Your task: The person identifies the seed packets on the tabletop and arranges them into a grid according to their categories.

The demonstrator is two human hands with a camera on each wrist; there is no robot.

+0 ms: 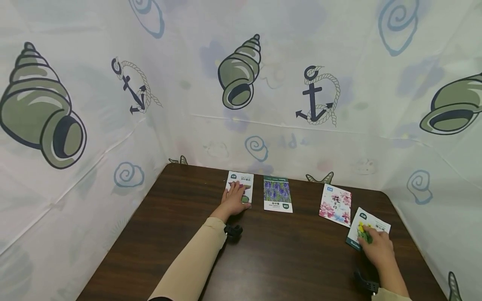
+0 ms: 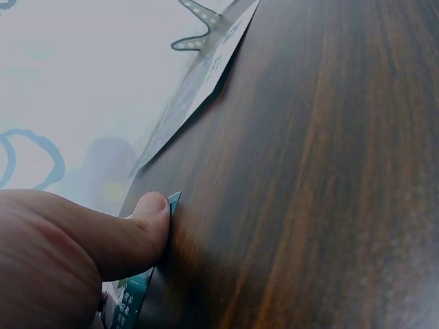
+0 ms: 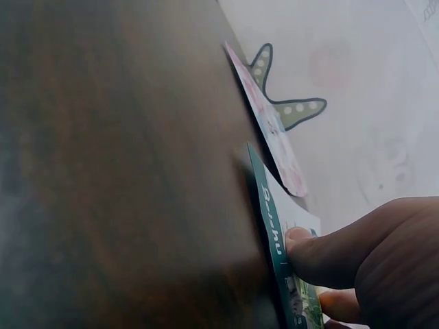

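Head view: white, yellow-flowered, green-edged packet (image 1: 367,219).

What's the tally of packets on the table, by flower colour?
Purple-flower packet: 1
Pink-blossom packet: 1
Yellow-flower packet: 1
Packet with picture partly covered by the left hand, flower colour unclear: 1
Total: 4

Pale, creased sheeting (image 1: 180,75) encloses the left, far and right sides, printed with grey-green shells (image 1: 241,71), dark anchors (image 1: 312,100) looped with rope, blue spirals (image 1: 257,148) and faint lilac blotches. Patterned starfish (image 1: 320,179) show just above the far edge of the dark wood-grain surface (image 1: 286,251), whose far corners are rounded. Soft light leaves a dull sheen on its near part.
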